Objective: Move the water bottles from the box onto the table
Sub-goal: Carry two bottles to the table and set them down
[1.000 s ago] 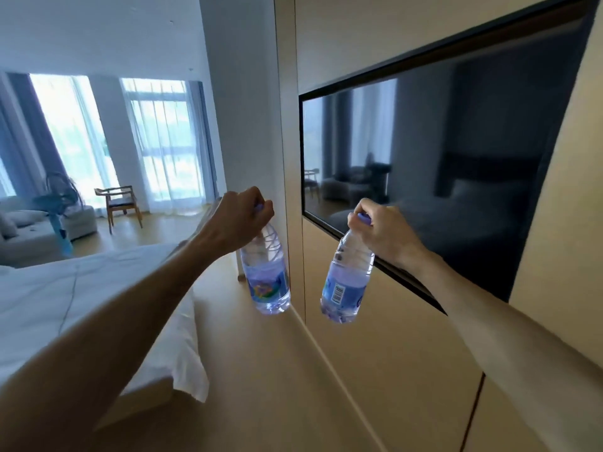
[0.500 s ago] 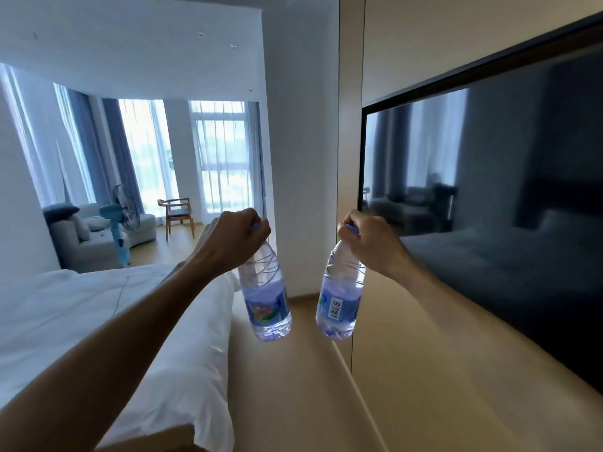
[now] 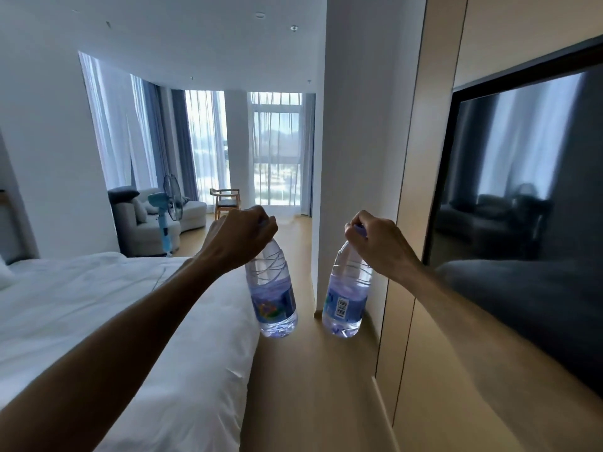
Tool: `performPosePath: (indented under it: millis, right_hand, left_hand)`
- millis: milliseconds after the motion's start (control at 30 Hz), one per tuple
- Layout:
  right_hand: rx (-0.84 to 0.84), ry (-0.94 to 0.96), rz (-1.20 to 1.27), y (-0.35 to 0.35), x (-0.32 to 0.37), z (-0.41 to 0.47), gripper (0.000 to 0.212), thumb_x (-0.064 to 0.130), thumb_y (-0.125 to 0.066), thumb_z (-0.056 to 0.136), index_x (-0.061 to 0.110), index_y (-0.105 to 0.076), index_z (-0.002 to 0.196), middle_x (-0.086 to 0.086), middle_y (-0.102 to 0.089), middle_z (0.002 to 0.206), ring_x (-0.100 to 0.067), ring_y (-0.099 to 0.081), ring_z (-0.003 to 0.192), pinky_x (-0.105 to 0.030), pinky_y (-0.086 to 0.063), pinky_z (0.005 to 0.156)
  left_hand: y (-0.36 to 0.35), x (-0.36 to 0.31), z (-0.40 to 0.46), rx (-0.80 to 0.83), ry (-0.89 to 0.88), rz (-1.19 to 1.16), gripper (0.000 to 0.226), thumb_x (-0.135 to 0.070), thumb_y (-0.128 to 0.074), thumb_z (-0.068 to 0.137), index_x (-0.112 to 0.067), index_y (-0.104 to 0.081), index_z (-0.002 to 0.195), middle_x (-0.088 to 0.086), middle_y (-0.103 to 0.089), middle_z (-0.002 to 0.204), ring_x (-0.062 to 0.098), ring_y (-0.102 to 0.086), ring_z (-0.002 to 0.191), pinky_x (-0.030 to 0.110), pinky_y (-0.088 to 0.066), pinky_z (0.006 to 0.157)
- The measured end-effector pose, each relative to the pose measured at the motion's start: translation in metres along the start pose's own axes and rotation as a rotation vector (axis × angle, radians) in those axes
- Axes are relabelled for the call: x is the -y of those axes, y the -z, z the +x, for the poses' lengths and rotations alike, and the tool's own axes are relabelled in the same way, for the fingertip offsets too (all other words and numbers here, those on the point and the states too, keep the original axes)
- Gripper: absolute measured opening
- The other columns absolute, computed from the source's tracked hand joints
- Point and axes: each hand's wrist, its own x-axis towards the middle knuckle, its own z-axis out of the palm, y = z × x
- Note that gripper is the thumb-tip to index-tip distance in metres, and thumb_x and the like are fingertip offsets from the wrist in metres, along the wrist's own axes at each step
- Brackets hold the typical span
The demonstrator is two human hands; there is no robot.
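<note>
The left hand curls its fingers round the cap end of a water bottle, which hangs upright in the air beside the edge of the white bed. The right hand grips the neck of a second water bottle, hanging just beside the first, apart from it, above the wooden floor. A dark wall screen is at right; a blue fan, sofa and chair stand far off.
</note>
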Motion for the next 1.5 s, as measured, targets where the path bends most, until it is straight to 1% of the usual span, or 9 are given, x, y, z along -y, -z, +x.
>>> performPosePath:
  millis: [200, 367, 533, 667, 767, 867, 1067, 1200, 1500]
  right_hand:
    - [0.021, 0.005, 0.025, -0.070, -0.046, 0.101, 0.019, 0.029, -0.048, 0.097, 0.014, -0.054, 0.086, -0.003, -0.059, 0.071, -0.017, -0.058, 0.065, -0.022, -0.042, 0.055]
    - [0.013, 0.004, 0.015, -0.122, -0.080, 0.189, 0.018, 0.029, -0.047, 0.097, 0.015, -0.053, 0.087, -0.001, -0.058, 0.070, -0.018, -0.060, 0.065, -0.025, -0.048, 0.057]
    - [-0.014, 0.006, 0.010, -0.171, -0.117, 0.268, 0.018, 0.031, -0.046, 0.098, 0.016, -0.052, 0.089, 0.000, -0.059, 0.071, -0.017, -0.060, 0.065, -0.027, -0.051, 0.061]
    - [-0.033, 0.001, 0.001, -0.214, -0.153, 0.330, 0.020, 0.031, -0.046, 0.097, 0.015, -0.055, 0.092, -0.002, -0.061, 0.075, -0.016, -0.060, 0.066, -0.029, -0.053, 0.063]
    - [-0.034, 0.009, 0.008, -0.248, -0.184, 0.378, 0.019, 0.031, -0.046, 0.096, 0.016, -0.055, 0.092, -0.001, -0.061, 0.073, -0.014, -0.059, 0.065, -0.027, -0.051, 0.061]
    - [-0.035, 0.051, 0.021, -0.279, -0.216, 0.428, 0.016, 0.030, -0.046, 0.096, 0.018, -0.052, 0.088, 0.009, -0.053, 0.066, -0.006, -0.054, 0.059, -0.019, -0.038, 0.053]
    - [-0.006, 0.096, 0.032, -0.332, -0.275, 0.537, 0.018, 0.029, -0.045, 0.098, 0.014, -0.055, 0.093, 0.006, -0.053, 0.067, -0.005, -0.053, 0.058, -0.016, -0.034, 0.052]
    - [-0.020, 0.118, 0.029, -0.368, -0.304, 0.599, 0.015, 0.028, -0.045, 0.098, 0.017, -0.050, 0.090, 0.004, -0.053, 0.067, -0.004, -0.050, 0.056, -0.019, -0.034, 0.053]
    - [-0.030, 0.109, 0.038, -0.471, -0.375, 0.735, 0.024, 0.029, -0.045, 0.099, 0.008, -0.057, 0.097, -0.003, -0.060, 0.076, -0.017, -0.058, 0.063, -0.027, -0.051, 0.065]
  left_hand:
    - [-0.064, 0.083, 0.078, -0.007, -0.015, -0.003, 0.022, -0.030, -0.052, 0.096, -0.019, -0.055, 0.076, -0.016, -0.047, 0.056, 0.002, -0.047, 0.049, 0.022, -0.032, 0.048]
    - [-0.111, 0.147, 0.155, 0.042, -0.034, -0.011, 0.022, -0.030, -0.051, 0.096, -0.018, -0.056, 0.079, -0.010, -0.052, 0.059, 0.008, -0.053, 0.049, 0.023, -0.038, 0.049]
    - [-0.154, 0.204, 0.227, 0.007, -0.022, -0.007, 0.023, -0.030, -0.052, 0.096, -0.020, -0.053, 0.075, -0.009, -0.051, 0.058, 0.006, -0.050, 0.050, 0.021, -0.031, 0.048]
    - [-0.193, 0.249, 0.279, 0.000, 0.011, 0.000, 0.024, -0.033, -0.050, 0.094, -0.018, -0.056, 0.076, -0.009, -0.052, 0.060, 0.011, -0.051, 0.052, 0.025, -0.036, 0.052]
    - [-0.226, 0.280, 0.318, 0.006, 0.034, 0.002, 0.035, -0.041, -0.044, 0.089, -0.012, -0.060, 0.078, -0.002, -0.055, 0.062, 0.018, -0.055, 0.053, 0.032, -0.047, 0.056]
    - [-0.260, 0.313, 0.359, -0.009, 0.022, 0.012, 0.030, -0.030, -0.051, 0.095, -0.005, -0.063, 0.081, 0.005, -0.058, 0.065, 0.020, -0.055, 0.054, 0.038, -0.053, 0.060]
    - [-0.321, 0.371, 0.446, -0.038, 0.031, 0.047, 0.028, -0.022, -0.053, 0.096, -0.001, -0.063, 0.079, -0.007, -0.051, 0.059, 0.007, -0.050, 0.049, 0.024, -0.040, 0.053]
    - [-0.355, 0.409, 0.496, -0.065, 0.059, 0.088, 0.030, -0.024, -0.052, 0.096, -0.003, -0.063, 0.078, -0.001, -0.056, 0.062, 0.010, -0.051, 0.050, 0.028, -0.046, 0.055]
    - [-0.445, 0.518, 0.605, -0.080, 0.145, 0.122, 0.032, -0.031, -0.048, 0.097, -0.005, -0.061, 0.083, 0.006, -0.060, 0.065, 0.018, -0.055, 0.053, 0.032, -0.049, 0.058]
